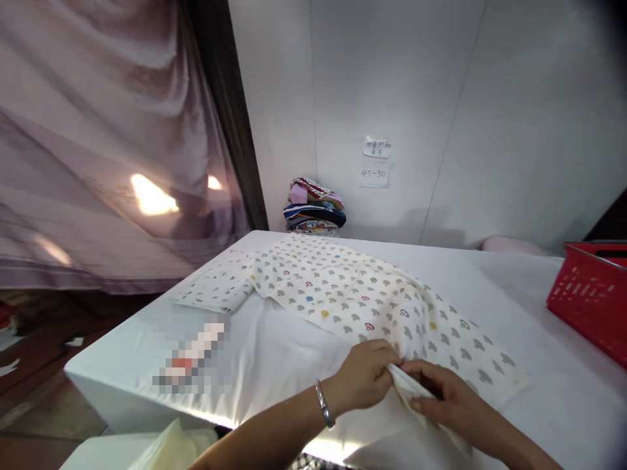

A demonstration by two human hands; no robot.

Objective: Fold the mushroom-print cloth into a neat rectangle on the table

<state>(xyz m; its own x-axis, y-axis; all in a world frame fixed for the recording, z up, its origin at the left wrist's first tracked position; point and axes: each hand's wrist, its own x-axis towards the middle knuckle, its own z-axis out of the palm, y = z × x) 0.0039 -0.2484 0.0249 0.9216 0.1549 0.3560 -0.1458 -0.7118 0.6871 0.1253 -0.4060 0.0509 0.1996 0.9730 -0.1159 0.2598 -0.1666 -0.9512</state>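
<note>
A cream patterned garment (353,290) with small grey and coloured prints lies spread across the white table (490,281). My left hand (365,375), with a silver bracelet on the wrist, is closed on the garment's near edge. My right hand (445,395) pinches the same edge right beside it, thumb and fingers pressed on the cloth. Both hands meet at the hem near the table's front.
A red plastic basket (590,300) stands at the right edge. A pile of folded clothes (313,207) sits at the back against the white wall. A mauve curtain (98,143) hangs at the left. Pale cloth (166,450) lies below the table's front corner.
</note>
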